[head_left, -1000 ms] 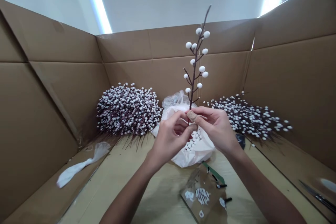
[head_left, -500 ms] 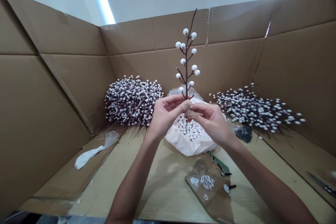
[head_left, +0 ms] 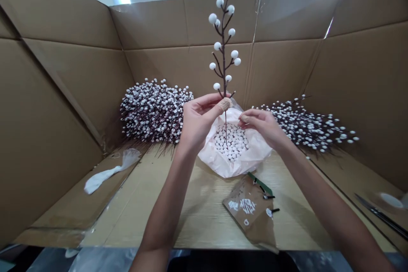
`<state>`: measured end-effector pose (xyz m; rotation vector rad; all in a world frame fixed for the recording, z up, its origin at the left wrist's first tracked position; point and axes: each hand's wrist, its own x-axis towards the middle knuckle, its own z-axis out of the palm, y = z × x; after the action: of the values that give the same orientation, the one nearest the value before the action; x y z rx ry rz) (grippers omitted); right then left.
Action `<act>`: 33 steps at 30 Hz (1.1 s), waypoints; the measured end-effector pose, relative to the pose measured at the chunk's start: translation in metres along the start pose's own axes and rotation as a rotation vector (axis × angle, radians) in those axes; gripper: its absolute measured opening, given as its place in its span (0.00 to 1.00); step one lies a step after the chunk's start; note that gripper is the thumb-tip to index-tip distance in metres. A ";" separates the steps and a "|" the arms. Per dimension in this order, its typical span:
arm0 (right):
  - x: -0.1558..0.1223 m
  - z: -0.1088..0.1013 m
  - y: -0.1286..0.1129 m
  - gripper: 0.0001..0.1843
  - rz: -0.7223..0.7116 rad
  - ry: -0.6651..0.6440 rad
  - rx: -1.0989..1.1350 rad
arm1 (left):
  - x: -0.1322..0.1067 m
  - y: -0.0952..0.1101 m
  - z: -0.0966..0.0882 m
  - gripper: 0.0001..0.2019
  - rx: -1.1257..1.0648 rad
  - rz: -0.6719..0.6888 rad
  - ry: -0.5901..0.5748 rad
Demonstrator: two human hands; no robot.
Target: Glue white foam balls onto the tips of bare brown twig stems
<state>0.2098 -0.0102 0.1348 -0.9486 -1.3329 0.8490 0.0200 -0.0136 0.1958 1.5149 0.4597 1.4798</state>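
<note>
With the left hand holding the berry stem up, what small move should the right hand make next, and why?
Probably lower the right hand into the plastic bag for one of the loose white berries. That hand is off the berry stem, which the left hand holds upright, and two side twigs end bare. Whether it already pinches something is unclear.

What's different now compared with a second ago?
The right hand has let go of the twig and moved off to the right; whether it holds anything is unclear. The left hand alone now grips the twig, which stays upright. The white bag, left pile and right pile look unchanged.
</note>
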 end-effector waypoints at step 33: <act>0.019 0.010 0.080 0.04 -0.019 -0.396 -0.830 | -0.002 0.000 0.000 0.06 -0.077 -0.091 -0.095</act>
<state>0.2033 0.0397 0.0692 -1.4387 -2.1084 0.4598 0.0193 -0.0151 0.1940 1.4772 0.4056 1.3345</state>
